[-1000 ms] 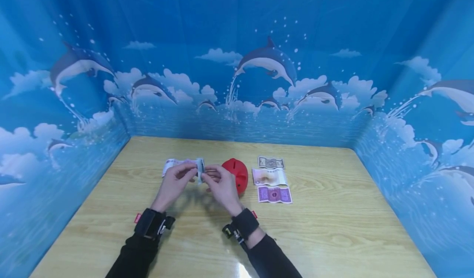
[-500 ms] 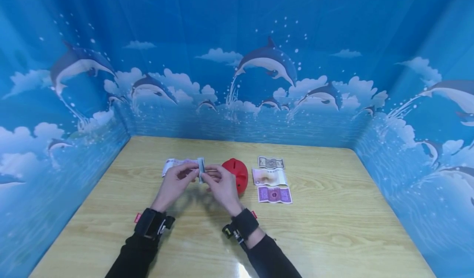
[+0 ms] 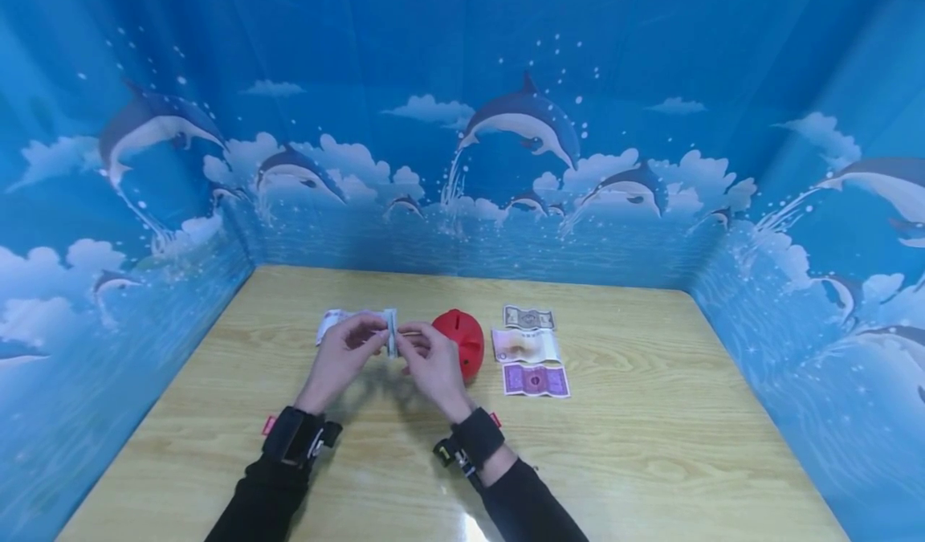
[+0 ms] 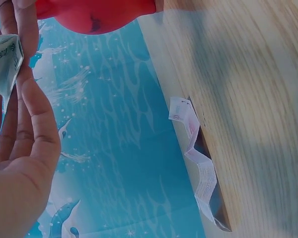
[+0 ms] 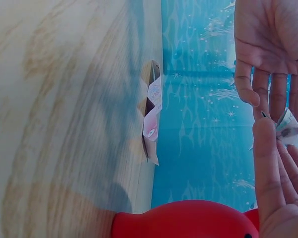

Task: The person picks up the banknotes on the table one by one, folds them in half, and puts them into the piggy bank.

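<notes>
One banknote (image 3: 392, 335) (folded) between both grips (image 3: 341, 359)

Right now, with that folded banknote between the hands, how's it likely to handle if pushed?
Likely light: the folded banknote looks like thin paper. Probably floppy overall but a bit stiffer along its creases, since it shows as a narrow strip in the head view. It may spring open, judging by the angled flap in the right wrist view.
</notes>
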Action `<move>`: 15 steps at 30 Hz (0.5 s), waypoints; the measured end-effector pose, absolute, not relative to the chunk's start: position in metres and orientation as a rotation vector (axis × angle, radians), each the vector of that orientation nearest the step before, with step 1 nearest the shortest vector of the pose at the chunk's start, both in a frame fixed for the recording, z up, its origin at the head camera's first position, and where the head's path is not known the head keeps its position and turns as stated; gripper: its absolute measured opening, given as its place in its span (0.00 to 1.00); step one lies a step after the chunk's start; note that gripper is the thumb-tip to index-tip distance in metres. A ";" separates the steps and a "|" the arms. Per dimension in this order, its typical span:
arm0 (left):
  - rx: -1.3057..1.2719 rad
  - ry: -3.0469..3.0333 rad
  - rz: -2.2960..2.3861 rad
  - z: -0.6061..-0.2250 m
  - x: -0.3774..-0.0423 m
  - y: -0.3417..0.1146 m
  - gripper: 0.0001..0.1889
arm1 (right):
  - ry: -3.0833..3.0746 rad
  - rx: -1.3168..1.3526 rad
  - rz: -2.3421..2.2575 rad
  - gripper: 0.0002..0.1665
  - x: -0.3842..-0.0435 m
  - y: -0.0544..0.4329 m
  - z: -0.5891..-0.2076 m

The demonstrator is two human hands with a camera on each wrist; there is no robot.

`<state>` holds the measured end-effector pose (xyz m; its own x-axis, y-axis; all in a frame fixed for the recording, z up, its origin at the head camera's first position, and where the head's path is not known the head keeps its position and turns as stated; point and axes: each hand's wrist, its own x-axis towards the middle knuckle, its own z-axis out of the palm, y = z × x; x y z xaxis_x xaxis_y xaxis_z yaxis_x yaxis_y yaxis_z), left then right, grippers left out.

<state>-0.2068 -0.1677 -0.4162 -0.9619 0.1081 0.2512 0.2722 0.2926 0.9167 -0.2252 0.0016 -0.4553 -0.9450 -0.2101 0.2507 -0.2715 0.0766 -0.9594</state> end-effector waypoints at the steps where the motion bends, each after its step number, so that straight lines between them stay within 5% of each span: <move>1: -0.353 -2.411 -1.755 -0.415 -0.206 -0.167 0.11 | -2.264 0.518 2.045 0.13 -0.225 0.001 -0.456; 15: -0.298 -2.369 -1.788 -0.445 -0.222 -0.176 0.24 | -2.265 0.532 2.042 0.15 -0.225 0.001 -0.456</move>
<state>-0.2223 -0.1757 -0.4447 -0.9676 0.0632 0.2443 0.2523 0.2659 0.9304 -0.2249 0.0006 -0.4561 -0.9398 -0.2215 0.2601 -0.2816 0.0709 -0.9569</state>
